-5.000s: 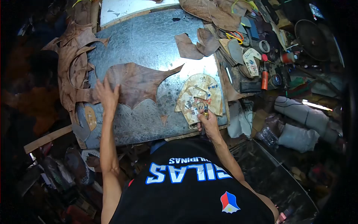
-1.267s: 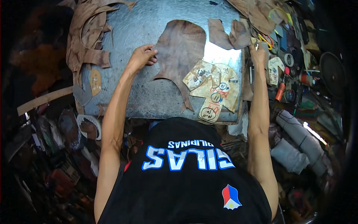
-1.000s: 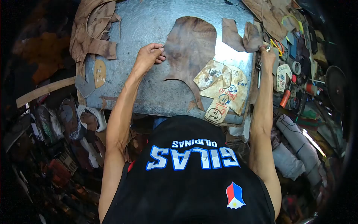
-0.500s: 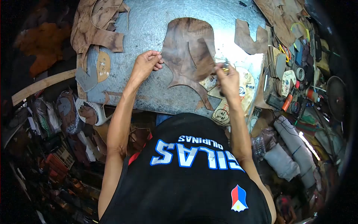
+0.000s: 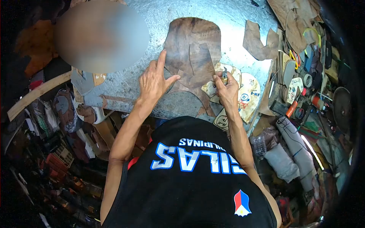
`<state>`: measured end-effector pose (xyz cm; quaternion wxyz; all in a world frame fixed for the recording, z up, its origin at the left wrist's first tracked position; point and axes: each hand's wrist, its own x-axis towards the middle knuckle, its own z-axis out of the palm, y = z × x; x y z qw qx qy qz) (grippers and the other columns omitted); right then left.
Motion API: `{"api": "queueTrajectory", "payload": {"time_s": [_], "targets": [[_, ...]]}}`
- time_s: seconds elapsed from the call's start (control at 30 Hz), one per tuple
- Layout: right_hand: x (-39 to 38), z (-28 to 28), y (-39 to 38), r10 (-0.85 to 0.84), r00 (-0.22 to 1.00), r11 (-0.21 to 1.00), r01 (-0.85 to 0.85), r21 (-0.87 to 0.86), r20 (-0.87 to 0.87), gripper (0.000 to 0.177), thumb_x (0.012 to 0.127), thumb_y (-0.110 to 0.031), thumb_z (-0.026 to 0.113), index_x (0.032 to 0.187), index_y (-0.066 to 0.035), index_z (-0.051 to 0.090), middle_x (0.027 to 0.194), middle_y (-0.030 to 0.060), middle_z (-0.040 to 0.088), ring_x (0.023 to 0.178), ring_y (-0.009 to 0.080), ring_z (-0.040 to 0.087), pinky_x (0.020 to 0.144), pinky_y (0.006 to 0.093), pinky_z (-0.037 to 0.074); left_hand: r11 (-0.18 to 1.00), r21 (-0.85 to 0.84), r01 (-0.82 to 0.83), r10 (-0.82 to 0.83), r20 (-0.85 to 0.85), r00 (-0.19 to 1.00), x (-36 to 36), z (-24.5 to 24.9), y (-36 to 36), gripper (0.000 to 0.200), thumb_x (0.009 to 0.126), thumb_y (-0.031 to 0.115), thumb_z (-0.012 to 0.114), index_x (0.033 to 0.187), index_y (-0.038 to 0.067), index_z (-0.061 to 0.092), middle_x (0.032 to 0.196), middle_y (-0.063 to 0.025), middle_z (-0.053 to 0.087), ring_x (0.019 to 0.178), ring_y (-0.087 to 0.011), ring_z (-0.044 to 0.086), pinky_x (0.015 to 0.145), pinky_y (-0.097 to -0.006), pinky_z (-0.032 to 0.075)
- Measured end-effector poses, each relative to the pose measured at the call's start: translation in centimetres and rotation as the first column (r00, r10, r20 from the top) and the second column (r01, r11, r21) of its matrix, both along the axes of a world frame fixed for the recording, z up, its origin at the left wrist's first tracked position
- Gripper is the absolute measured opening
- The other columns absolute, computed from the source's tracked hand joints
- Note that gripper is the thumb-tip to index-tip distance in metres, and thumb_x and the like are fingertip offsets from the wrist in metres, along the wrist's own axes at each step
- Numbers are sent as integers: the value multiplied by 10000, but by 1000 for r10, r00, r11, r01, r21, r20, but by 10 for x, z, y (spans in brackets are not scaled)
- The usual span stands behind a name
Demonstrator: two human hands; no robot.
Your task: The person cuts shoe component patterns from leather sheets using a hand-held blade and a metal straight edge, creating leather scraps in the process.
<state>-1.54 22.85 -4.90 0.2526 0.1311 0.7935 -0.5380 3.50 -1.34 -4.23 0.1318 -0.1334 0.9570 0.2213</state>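
A brown leather piece lies flat on the metal-topped table, with a smaller cut leather piece over its lower part. My left hand is open, its index finger and thumb spread at the left edge of the leather. In my right hand is a small knife with a dark curved blade and a brass-coloured collar; the fingers are closed round it at the right edge of the leather. Marked cardboard patterns lie beside and under that hand.
The table has a notched leather offcut at the right. Further right are stacked leather, tape rolls and an orange-red tube. Wrapped rolls stand below. A blurred oval covers the upper left.
My left hand has gone from pinching the leather's edge to spread fingers, a little lower and right. The smaller leather piece now lies flatter, and the knife hand has moved slightly down.
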Motion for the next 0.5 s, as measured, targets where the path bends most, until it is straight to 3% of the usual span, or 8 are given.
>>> {"api": "queueTrajectory", "payload": {"time_s": [0.33,0.47,0.5], "targets": [[0,-4,3,-2,1000,999,3,-48,15,123,908,-110,636,946,7,643,672,-13,555,606,55,472,534,235,391,1000,-4,5,-5,-47,999,-1,1,2,983,703,442,814,1432,-12,335,1009,-238,608,860,-367,632,687,-430,525],[0,-2,2,21,1000,999,-21,-41,19,121,904,-98,620,956,9,637,699,6,595,639,75,518,560,241,427,1000,13,-14,14,-63,998,1,-3,-2,950,709,419,819,1420,-11,359,1011,-240,617,870,-373,633,712,-426,522],[-1,-2,4,28,1000,999,-28,-32,1,118,901,-92,614,959,9,636,718,13,611,659,88,539,579,243,444,999,-19,-31,28,-117,993,3,-6,-6,886,731,393,812,1402,-10,397,974,-229,630,835,-335,634,708,-408,519]]}}
